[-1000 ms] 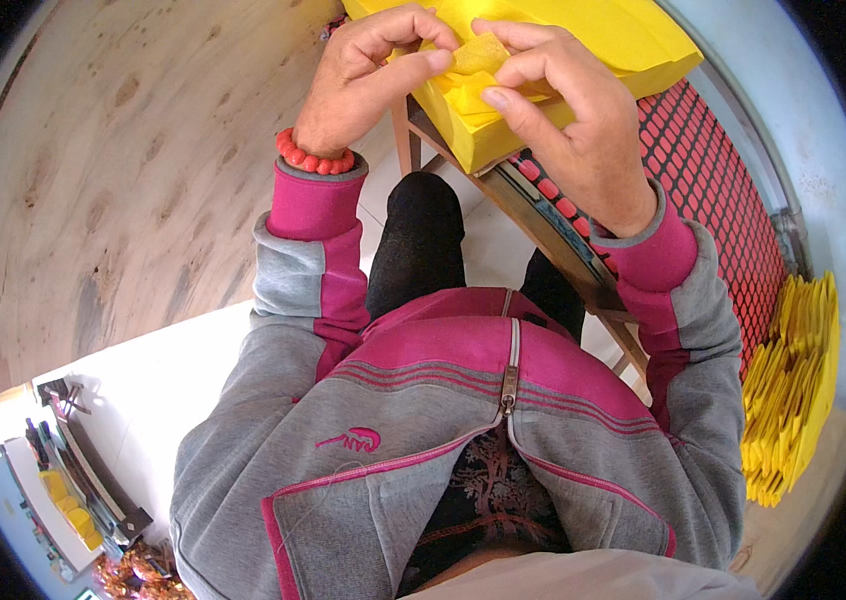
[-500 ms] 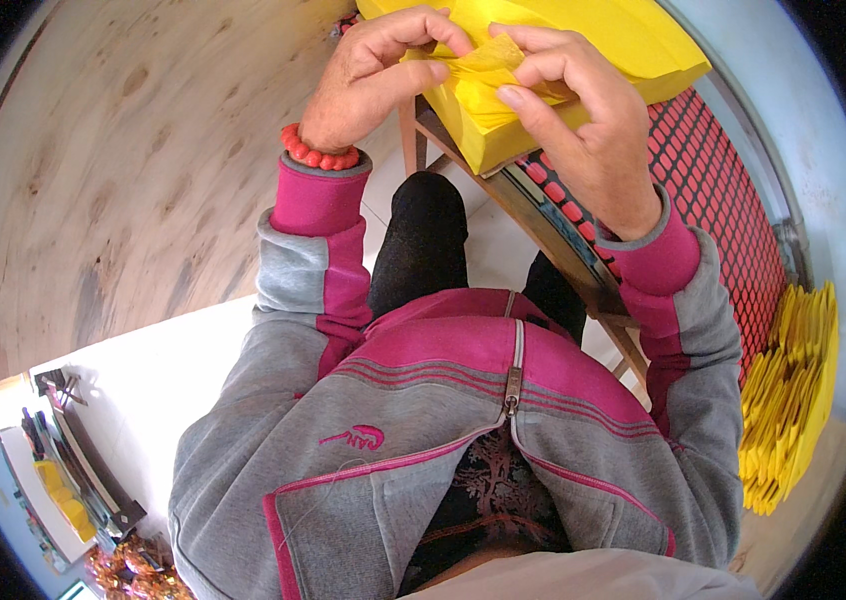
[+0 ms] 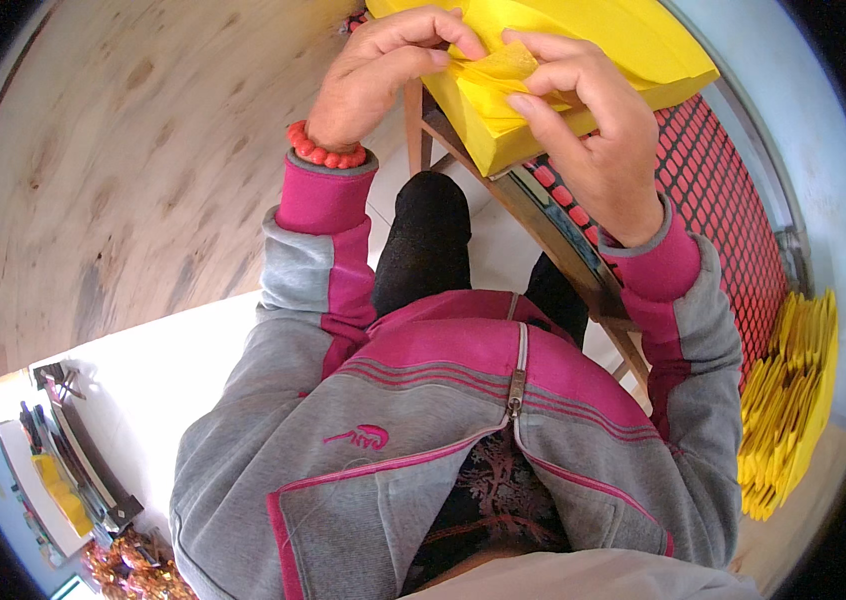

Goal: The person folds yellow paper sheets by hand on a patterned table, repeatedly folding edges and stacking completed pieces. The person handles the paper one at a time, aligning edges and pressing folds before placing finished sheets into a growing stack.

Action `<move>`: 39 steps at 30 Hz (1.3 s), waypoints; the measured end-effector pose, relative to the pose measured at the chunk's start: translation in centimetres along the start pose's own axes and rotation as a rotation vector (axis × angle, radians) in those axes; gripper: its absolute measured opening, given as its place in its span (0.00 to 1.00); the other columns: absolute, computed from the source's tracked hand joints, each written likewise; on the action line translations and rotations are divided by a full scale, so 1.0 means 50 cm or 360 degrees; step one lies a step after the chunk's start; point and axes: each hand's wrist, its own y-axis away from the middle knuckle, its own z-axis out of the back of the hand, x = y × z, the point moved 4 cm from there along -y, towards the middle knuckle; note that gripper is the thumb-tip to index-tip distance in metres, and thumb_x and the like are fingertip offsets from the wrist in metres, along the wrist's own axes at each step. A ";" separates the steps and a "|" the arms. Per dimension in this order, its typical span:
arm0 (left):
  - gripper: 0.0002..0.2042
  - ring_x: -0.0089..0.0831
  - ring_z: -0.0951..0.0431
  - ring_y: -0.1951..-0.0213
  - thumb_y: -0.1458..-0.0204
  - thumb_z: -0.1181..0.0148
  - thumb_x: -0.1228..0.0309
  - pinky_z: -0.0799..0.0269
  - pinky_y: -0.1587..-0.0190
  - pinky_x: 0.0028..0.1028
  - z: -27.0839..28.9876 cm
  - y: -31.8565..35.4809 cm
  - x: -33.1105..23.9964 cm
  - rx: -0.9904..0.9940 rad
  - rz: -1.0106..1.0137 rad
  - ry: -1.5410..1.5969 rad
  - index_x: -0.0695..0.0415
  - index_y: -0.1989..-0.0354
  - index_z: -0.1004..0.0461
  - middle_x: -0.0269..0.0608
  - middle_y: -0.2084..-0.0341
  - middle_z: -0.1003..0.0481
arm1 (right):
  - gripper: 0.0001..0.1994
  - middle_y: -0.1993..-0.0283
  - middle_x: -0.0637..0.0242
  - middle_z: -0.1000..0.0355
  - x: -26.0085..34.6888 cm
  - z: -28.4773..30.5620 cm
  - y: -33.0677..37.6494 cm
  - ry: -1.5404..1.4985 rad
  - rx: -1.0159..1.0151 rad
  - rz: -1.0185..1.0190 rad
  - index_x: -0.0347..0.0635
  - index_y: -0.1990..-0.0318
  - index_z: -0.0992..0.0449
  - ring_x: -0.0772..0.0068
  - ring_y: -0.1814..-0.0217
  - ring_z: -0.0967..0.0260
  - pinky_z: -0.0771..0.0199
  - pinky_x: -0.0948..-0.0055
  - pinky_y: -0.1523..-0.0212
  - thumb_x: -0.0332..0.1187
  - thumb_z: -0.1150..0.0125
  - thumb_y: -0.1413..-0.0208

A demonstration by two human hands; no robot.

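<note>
A boxy piece of bright yellow cloth (image 3: 633, 60), like non-woven fabric, lies at the top of the view with a creased, bunched fold in its near edge. My left hand (image 3: 368, 80) bends over the left end of that fold, thumb and fingers pinching it. From the right, my right hand (image 3: 603, 125) holds the other end, its thumb under the cloth and its fingertips on top. A small flap stands up between the two hands. Red beads (image 3: 325, 150) circle my left wrist. Whether the cloth is a finished bag cannot be told.
Beneath the cloth is a red-and-black patterned surface (image 3: 718, 190) on a wooden frame (image 3: 568, 245). A pile of yellow folded pieces (image 3: 788, 410) stands at the right by the pale blue wall. A large plywood board (image 3: 123, 170) rises on the left.
Both hands and the cloth sit slightly farther right and lower in the view. The pinched fold has shifted a little between my fingers; both hands keep their hold.
</note>
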 end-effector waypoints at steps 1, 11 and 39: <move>0.14 0.29 0.26 0.49 0.43 0.52 0.75 0.34 0.42 0.28 -0.002 -0.001 -0.004 0.0004 -0.0012 -0.0022 0.66 0.53 0.24 0.39 0.55 0.23 | 0.06 0.45 0.54 0.22 -0.001 -0.002 0.000 -0.0020 -0.0004 -0.0014 0.35 0.61 0.25 0.63 0.48 0.22 0.26 0.73 0.47 0.21 0.34 0.44; 0.05 0.20 0.27 0.58 0.39 0.43 0.77 0.33 0.53 0.22 -0.032 -0.007 -0.046 -0.0004 -0.0053 -0.0114 0.62 0.57 0.25 0.32 0.62 0.24 | 0.07 0.51 0.55 0.22 -0.009 -0.006 0.001 -0.0104 -0.0070 -0.0089 0.37 0.60 0.24 0.57 0.51 0.23 0.25 0.67 0.50 0.24 0.33 0.45; 0.04 0.19 0.25 0.59 0.39 0.38 0.76 0.30 0.55 0.21 -0.047 -0.006 -0.051 0.0013 -0.0154 -0.0122 0.62 0.58 0.22 0.30 0.63 0.22 | 0.08 0.45 0.53 0.23 -0.009 -0.001 0.005 -0.0085 -0.0035 -0.0082 0.35 0.56 0.24 0.64 0.46 0.22 0.25 0.73 0.46 0.22 0.34 0.42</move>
